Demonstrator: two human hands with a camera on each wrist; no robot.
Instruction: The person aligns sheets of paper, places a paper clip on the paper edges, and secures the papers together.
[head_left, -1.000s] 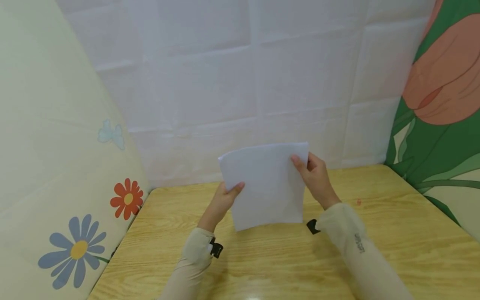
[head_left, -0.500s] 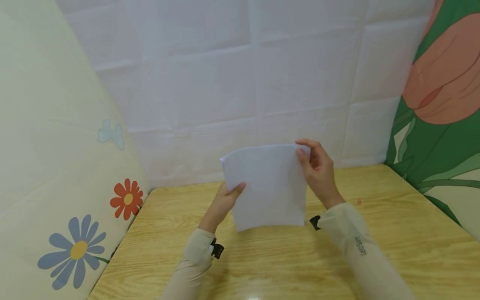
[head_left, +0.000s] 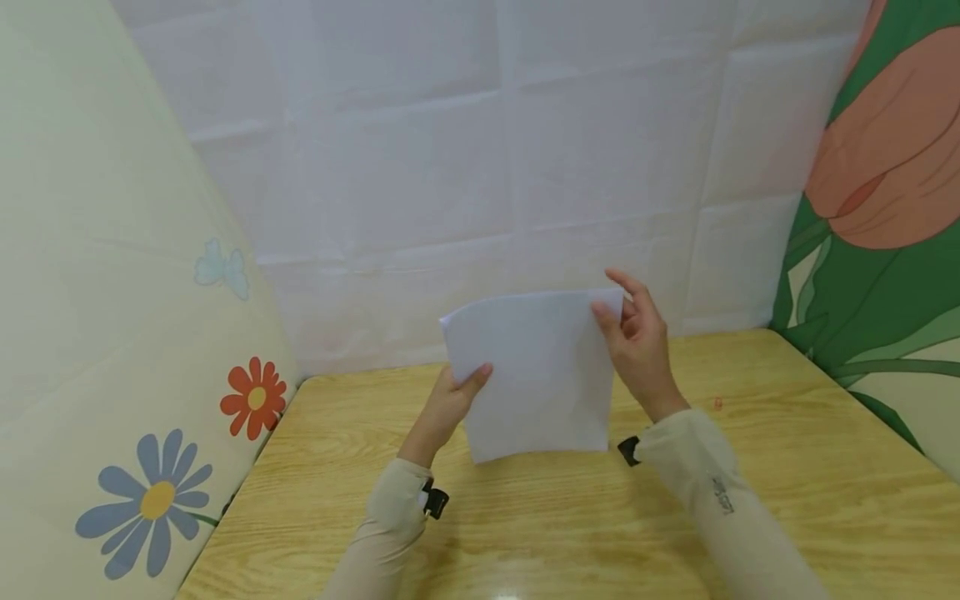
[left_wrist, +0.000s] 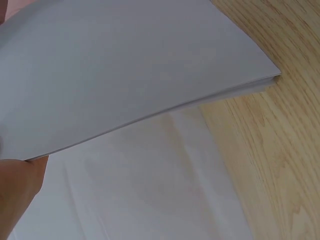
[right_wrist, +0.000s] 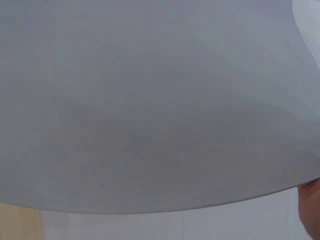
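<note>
Head view: white paper stack [head_left: 536, 379] is held tilted up over the wooden table [head_left: 570, 533], left hand [head_left: 441, 408] pinching its left edge, right hand [head_left: 642, 354] pinching its upper right corner. Dark lettering [head_left: 722, 495] on the right sleeve [head_left: 686, 442], seen only from the head, is too blurred to read; left wrist view resolves layered sheet edges [left_wrist: 240, 90] at one corner, right wrist view mostly the stack's face
</note>
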